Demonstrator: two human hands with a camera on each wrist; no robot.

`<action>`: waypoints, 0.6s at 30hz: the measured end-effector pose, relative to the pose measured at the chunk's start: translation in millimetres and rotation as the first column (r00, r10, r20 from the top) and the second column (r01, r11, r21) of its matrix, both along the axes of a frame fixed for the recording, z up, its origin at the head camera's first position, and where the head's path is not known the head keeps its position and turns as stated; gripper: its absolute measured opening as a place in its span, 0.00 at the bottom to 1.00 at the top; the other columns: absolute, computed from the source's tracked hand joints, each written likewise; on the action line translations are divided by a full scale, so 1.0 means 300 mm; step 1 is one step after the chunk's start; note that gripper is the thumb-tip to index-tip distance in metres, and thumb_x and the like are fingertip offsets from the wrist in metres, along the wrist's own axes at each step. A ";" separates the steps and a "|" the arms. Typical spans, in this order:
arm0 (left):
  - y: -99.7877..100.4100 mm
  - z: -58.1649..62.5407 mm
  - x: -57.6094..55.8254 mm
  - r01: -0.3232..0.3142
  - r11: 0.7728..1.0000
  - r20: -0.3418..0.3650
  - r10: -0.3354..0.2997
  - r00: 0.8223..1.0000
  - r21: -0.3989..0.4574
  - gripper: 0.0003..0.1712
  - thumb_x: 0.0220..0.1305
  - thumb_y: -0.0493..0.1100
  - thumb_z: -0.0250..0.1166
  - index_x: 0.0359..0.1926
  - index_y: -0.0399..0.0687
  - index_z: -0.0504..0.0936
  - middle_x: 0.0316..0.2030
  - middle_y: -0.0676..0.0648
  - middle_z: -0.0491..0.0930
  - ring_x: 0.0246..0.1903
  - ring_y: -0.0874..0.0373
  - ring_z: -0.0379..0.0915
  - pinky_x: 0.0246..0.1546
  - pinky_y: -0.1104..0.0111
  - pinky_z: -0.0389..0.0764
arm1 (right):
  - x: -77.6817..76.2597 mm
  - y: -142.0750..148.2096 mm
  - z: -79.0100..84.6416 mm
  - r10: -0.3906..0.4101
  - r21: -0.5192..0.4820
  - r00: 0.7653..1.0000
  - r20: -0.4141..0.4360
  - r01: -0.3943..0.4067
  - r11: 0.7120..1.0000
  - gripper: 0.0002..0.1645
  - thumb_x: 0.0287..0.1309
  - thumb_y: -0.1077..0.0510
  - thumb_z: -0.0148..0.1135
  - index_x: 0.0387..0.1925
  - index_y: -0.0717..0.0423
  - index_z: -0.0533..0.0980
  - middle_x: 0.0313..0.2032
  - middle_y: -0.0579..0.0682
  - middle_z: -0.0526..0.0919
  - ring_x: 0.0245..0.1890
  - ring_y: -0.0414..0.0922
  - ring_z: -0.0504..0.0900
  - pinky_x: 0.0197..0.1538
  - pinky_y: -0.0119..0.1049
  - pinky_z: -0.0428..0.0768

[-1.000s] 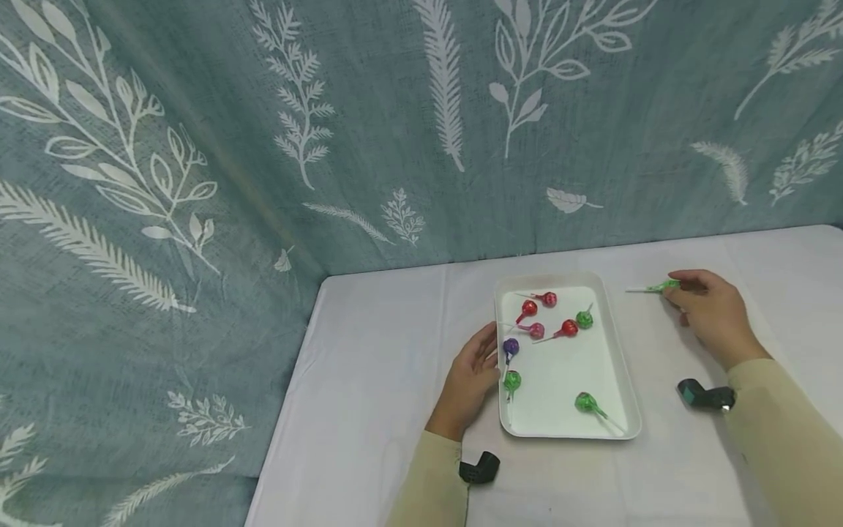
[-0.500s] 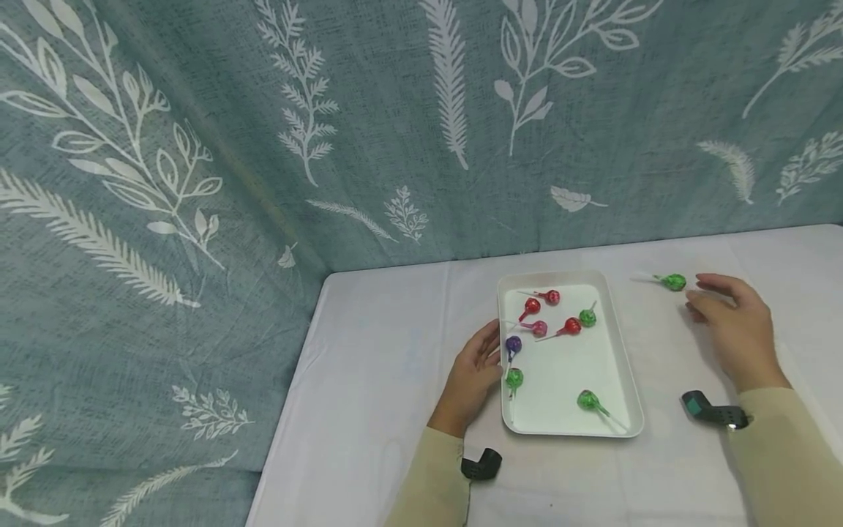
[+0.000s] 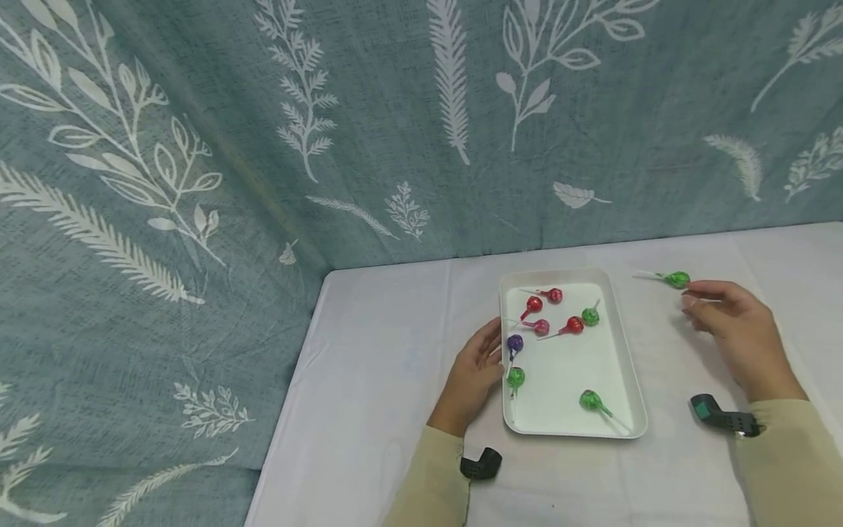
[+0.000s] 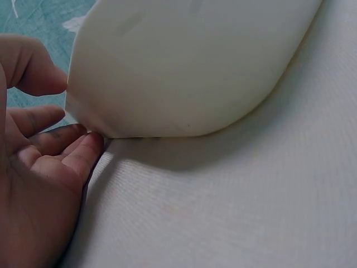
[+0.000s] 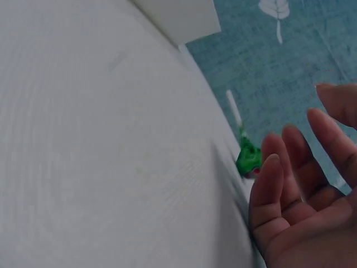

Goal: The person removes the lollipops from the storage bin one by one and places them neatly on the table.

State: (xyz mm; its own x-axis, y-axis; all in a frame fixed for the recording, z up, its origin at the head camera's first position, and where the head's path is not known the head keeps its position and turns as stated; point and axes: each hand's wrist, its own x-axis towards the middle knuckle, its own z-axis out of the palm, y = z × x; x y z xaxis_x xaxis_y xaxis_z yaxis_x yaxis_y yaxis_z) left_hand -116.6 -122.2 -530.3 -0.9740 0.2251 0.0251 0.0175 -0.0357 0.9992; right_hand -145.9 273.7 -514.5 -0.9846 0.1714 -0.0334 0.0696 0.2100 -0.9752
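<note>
A green-wrapped lollipop (image 3: 676, 279) lies on the white cloth right of the tray, its stick pointing left. My right hand (image 3: 740, 329) is just beside its round end, fingers loosely bent and holding nothing. In the right wrist view the lollipop (image 5: 249, 159) shows behind the fingertips. The white tray (image 3: 573, 424) holds several wrapped lollipops: red ones (image 3: 574, 325), a pink one (image 3: 540, 327), a purple one (image 3: 515, 342) and green ones (image 3: 591, 400). My left hand (image 3: 469, 380) rests its relaxed fingers against the tray's left side; in the left wrist view its fingertips touch the wall (image 4: 167, 100).
A white cloth (image 3: 375, 380) covers the table. Behind and to the left hangs a blue-green curtain (image 3: 369, 132) with white leaf prints, meeting the table's back edge. Black straps with small devices sit on the left wrist (image 3: 482, 465) and the right wrist (image 3: 721, 417).
A second ago my right hand pinched the green lollipop beside the tray. It let go and drew back right, and the lollipop lies on the cloth. My left hand has stayed at the tray.
</note>
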 end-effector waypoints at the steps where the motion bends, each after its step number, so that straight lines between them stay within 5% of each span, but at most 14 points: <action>1: 0.000 0.001 0.001 -0.001 1.000 -0.002 0.001 1.000 -0.006 0.46 0.61 0.24 0.54 0.83 0.38 0.62 0.79 0.43 0.66 0.76 0.51 0.67 0.73 0.65 0.72 | 0.002 -0.004 0.006 0.011 -0.005 1.000 -0.002 -0.011 1.000 0.23 0.77 0.50 0.68 0.66 0.54 0.79 0.47 0.34 0.86 0.45 0.35 0.83 0.42 0.20 0.83; 8: -0.002 0.002 0.004 -0.003 1.000 -0.008 0.003 1.000 -0.012 0.47 0.61 0.24 0.54 0.83 0.39 0.63 0.79 0.42 0.66 0.76 0.51 0.67 0.73 0.65 0.72 | 0.012 -0.054 0.067 0.145 -0.046 0.987 -0.064 -0.148 0.988 0.19 0.77 0.59 0.66 0.64 0.57 0.81 0.54 0.39 0.84 0.47 0.33 0.85 0.46 0.21 0.84; 18: -0.002 0.006 0.003 0.000 1.000 -0.012 0.000 1.000 -0.007 0.47 0.60 0.24 0.54 0.83 0.36 0.62 0.79 0.41 0.66 0.76 0.52 0.66 0.73 0.65 0.72 | 0.037 -0.174 0.132 0.346 0.088 0.930 -0.124 -0.337 0.937 0.18 0.76 0.61 0.68 0.61 0.63 0.80 0.54 0.38 0.84 0.48 0.37 0.84 0.48 0.22 0.82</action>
State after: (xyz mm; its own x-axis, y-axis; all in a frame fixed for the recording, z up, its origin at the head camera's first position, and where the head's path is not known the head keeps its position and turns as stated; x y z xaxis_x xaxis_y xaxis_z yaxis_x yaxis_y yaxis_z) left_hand -115.6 -122.8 -528.5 -0.9738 0.2249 0.0349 0.0292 -0.0290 0.9992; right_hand -134.8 221.6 -474.9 -0.9784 -0.1785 0.1038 -0.1486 0.2597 -0.9542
